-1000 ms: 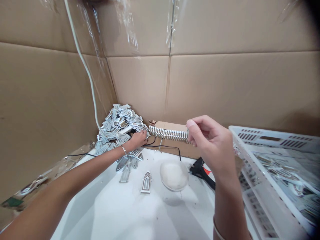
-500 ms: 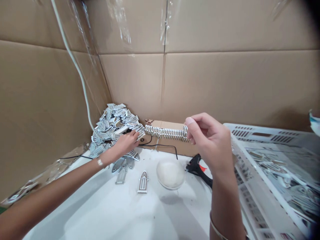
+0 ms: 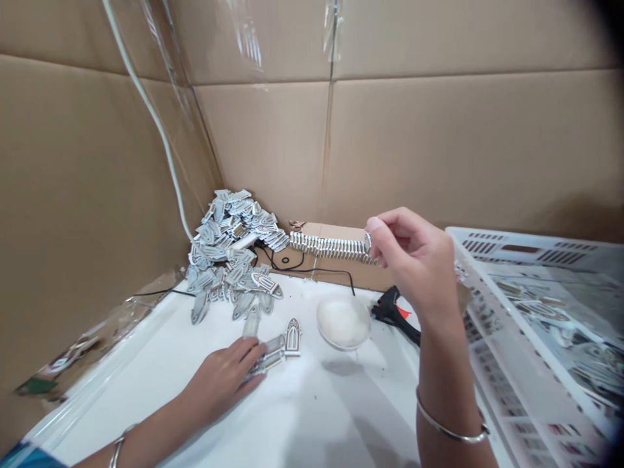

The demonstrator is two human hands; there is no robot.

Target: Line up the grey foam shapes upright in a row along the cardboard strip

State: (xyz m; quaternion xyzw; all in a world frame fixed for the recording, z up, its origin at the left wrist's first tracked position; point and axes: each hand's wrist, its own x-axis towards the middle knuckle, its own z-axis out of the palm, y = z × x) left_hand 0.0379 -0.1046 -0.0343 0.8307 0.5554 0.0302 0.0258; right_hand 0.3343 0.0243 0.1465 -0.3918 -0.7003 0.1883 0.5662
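Observation:
My left hand [image 3: 229, 370] is closed round a few small grey-and-white arched window-shaped pieces [image 3: 270, 354], low over the white table. Just right of them, one arched piece with a brown-and-white face [image 3: 293, 338] lies flat. A paler arched piece [image 3: 251, 321] is beyond my fingers. My right hand [image 3: 414, 260] is raised above the glue gun, thumb and fingertips pinched together; what they hold, if anything, I cannot make out. Behind those fingertips ends a long row of pieces standing on edge [image 3: 331, 247]. A white round dish [image 3: 344, 322] sits between my hands.
A heap of similar pieces [image 3: 229, 227] fills the back left corner. The black glue gun [image 3: 394, 313] lies right of the dish, near a black cable [image 3: 331, 270]. A white plastic crate [image 3: 517, 351] with more pieces stands on the right. Cardboard walls [image 3: 263, 143] enclose the table.
My left hand has come from the heap toward the table's front with a few pieces in it. My right hand stays pinched and raised. The view has shifted slightly.

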